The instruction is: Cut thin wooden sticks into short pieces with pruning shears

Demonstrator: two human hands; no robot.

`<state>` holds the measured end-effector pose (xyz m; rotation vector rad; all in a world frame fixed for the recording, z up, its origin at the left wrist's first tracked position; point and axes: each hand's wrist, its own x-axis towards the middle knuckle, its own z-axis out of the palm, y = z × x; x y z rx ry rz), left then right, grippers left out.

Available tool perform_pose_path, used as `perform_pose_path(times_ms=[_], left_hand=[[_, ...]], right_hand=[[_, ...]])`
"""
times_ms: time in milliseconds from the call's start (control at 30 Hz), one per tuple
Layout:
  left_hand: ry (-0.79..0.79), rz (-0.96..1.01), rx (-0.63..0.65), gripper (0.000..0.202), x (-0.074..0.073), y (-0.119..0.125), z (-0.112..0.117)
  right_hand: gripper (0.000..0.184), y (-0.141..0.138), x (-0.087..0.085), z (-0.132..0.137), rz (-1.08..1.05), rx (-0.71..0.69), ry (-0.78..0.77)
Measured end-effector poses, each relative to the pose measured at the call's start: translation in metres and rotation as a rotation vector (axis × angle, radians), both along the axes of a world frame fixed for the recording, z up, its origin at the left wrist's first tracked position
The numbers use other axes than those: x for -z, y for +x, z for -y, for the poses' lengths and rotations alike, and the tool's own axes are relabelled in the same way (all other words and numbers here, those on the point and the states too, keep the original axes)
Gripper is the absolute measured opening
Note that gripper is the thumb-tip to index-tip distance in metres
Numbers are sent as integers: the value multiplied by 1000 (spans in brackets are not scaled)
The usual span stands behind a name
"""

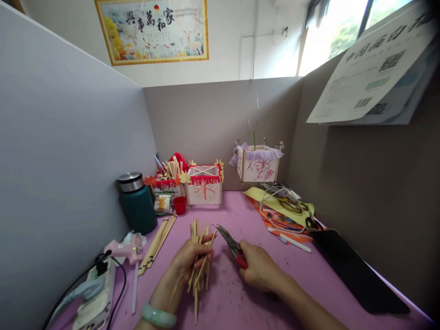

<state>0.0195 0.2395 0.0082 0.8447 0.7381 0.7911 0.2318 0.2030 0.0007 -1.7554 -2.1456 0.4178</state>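
A loose bundle of thin wooden sticks (196, 279) is held in my left hand (194, 256), fingers wrapped round its middle. One stick leans out of the bundle to the upper right. My right hand (257, 266) grips a pair of pliers (229, 240) by its red handles. The metal jaws point up and left, and their tip is close to the leaning stick's top end; I cannot tell whether they touch. Left of the bundle, longer flat bamboo sticks (158, 245) with dark bands lie on the pink tabletop (237, 206).
At the left are a teal bottle (138, 206), a pink glue gun (127, 249) and a power strip (98, 293) with cables. Decorated lantern boxes (205, 190) and a red cup (179, 205) stand behind. Right are coloured papers (254, 193), a white pen (295, 243) and a black mat (357, 270).
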Motion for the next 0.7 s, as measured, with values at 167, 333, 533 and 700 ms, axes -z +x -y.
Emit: perform_pose_path(times_ms=[167,333,533,700], left_hand=[[-15,-19,-20,51,-1,1,0],[-3,-34,-45,49,0,1,-1],[-3,-19,-27,50,-2,-1,0],[13,17,11,51,-4,-3,1]], right_hand=[[20,-1,2,-1,10,18,10],[18,0,6,-3,0,14,24],[13,-2,6,-2,-27,-2,15],[9,-2,10,2,-95,-65,-2]])
